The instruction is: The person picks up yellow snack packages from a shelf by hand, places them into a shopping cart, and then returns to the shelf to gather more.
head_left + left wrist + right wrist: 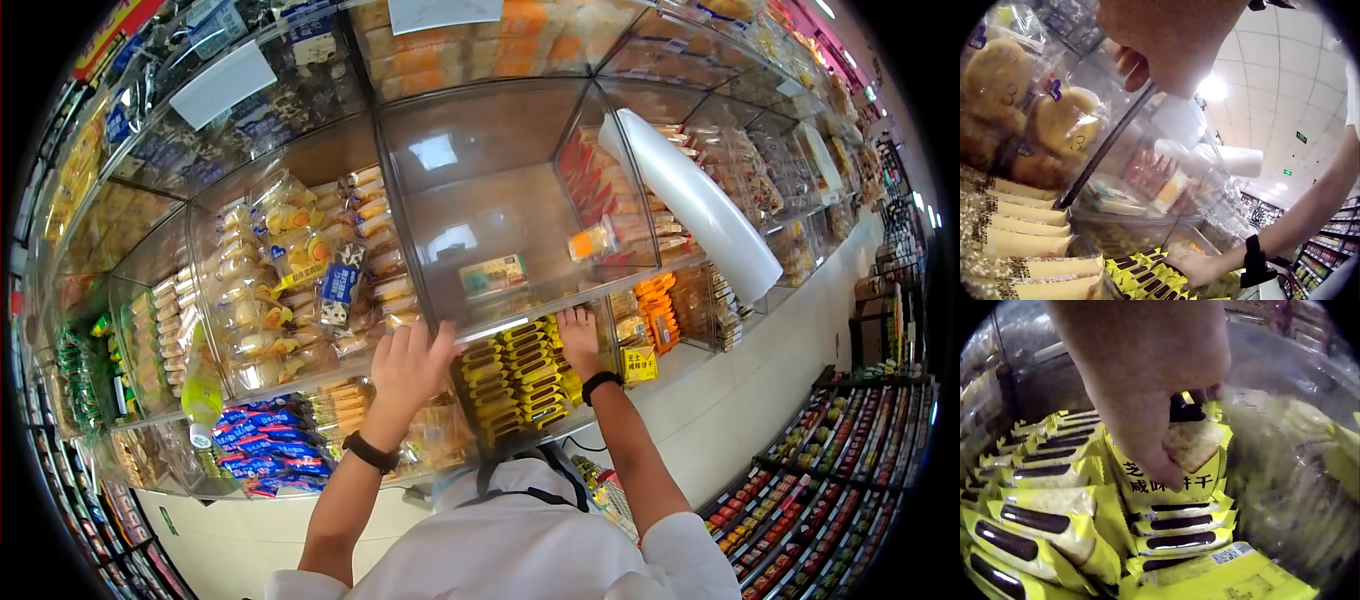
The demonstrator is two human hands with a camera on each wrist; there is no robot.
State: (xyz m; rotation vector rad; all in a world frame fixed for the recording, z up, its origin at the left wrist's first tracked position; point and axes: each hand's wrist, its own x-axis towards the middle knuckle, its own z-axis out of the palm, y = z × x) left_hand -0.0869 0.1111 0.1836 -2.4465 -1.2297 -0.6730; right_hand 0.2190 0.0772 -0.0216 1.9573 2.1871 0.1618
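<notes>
- While the clear lid [522,319] is held by the left hand [408,364] at ten o'clock, it should be steadied without twisting.
- One yellow packet [1200,481] is pinched by the right hand [580,345], at two o'clock over the yellow rows [515,378].
- Straight lifting seems best, so that neighbours at nine o'clock and the flat-lying packet [1229,578] at five are left undisturbed.

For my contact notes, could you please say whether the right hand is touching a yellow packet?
Touching: the right wrist view shows the right hand with its thumb against the printed front of a yellow packet.
</notes>
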